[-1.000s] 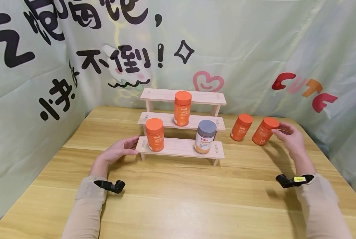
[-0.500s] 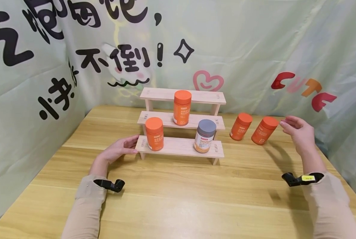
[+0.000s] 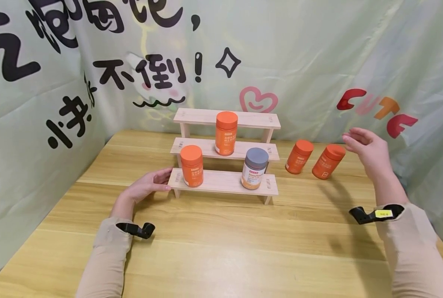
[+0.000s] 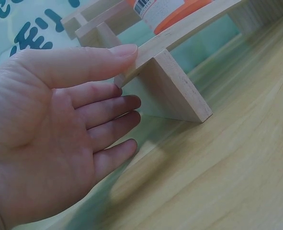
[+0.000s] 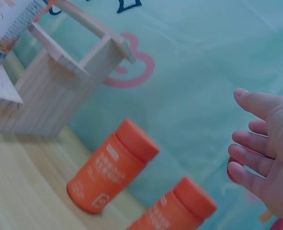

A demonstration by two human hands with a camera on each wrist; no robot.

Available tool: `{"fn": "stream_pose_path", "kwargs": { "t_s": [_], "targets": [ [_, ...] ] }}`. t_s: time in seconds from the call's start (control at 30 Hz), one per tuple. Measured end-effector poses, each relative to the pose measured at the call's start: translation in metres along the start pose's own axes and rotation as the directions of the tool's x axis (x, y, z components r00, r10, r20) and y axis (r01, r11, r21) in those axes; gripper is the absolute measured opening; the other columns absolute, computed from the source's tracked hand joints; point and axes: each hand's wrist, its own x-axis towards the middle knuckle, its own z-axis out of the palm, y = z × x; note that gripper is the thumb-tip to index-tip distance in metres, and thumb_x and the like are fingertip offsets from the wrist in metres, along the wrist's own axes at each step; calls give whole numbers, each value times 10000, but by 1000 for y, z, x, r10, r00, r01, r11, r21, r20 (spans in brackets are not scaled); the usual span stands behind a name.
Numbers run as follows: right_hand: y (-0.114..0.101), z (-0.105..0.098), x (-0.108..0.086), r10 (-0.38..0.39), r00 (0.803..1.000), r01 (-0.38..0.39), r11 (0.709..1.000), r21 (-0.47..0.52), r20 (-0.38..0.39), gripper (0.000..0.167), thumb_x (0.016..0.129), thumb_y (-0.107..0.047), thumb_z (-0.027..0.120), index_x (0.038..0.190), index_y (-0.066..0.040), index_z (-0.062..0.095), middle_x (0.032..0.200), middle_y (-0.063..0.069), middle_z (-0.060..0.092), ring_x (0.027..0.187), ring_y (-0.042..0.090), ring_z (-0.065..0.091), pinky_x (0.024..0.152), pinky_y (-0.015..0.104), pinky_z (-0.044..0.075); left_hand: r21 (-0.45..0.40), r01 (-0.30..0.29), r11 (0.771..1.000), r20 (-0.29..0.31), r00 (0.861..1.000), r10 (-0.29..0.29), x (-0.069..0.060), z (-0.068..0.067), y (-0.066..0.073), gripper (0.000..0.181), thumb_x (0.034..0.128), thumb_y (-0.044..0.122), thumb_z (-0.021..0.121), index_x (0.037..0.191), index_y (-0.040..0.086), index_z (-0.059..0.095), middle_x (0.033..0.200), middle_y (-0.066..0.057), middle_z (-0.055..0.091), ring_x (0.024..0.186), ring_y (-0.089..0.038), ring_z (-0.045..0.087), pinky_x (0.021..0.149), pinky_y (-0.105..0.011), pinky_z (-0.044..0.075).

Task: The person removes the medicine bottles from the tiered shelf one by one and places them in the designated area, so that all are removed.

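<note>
Head camera first: the left hand (image 3: 146,187) rests lightly on the end of the wooden rack (image 3: 199,116), fingers loose, not clenched, while the right hand (image 3: 372,153) hangs in the air, gripping nothing, near the outer orange jar (image 3: 328,162). That one stands on the surface (image 3: 225,244) right of the rack, the inner orange jar (image 3: 298,157) beside it. On the lowest step (image 3: 221,182), the front orange jar (image 3: 193,167) and the grey-lidded jar (image 3: 254,171).

Left wrist now: thumb on the step's end, fingers relaxed below; that light touch should steady without shoving, where a harder push might jolt those jars.

Right wrist: thumb and fingers apart, clear of both jars; a careful path looks wise, since one knock could topple them.
</note>
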Motion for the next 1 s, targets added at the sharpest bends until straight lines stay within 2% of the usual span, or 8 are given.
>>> {"fn": "stream_pose_path", "kwargs": {
  "t_s": [0.1,0.17,0.47,0.77,1.0],
  "targets": [
    [-10,6,2,-15,1000,17,997,-71,27,546,886,-281,613,1354,-65,433,958,-245,565,826,-89,577,714,48,458,1,1,1000,0,1000,-1,0,0,1,785,854,94,620,1434,-99,129,1493,-256,132,1368,-384,143,1111,-460,116],
    [-16,10,3,-23,999,26,996,-81,45,578,888,-281,613,1376,-46,410,965,-242,564,832,-82,578,713,55,465,1,0,1000,2,1000,0,0,0,1,792,852,102,626,1433,-101,128,1490,-259,140,1366,-384,151,1110,-460,120],
    [-41,34,8,-91,987,103,991,-86,133,531,906,-277,592,1361,-62,424,1031,-199,588,893,-52,582,738,81,474,30,2,1000,-4,1000,-2,0,0,1,794,852,130,628,1434,-99,138,1489,-257,153,1363,-385,166,1108,-464,130],
    [-65,63,8,-127,974,136,990,-32,186,527,896,-271,612,1343,-49,446,1126,-81,611,959,18,583,775,102,475,33,6,999,-16,1000,-5,-1,1,2,805,845,134,642,1435,-93,145,1494,-251,143,1367,-383,153,1114,-466,118],
    [-73,85,14,-143,964,151,988,-19,222,547,889,-271,622,1344,-30,438,1147,-43,597,1013,74,568,805,123,476,32,12,999,-24,1000,-11,-1,2,3,817,837,131,650,1433,-98,142,1494,-253,140,1367,-384,152,1115,-471,115]
  ]
}}
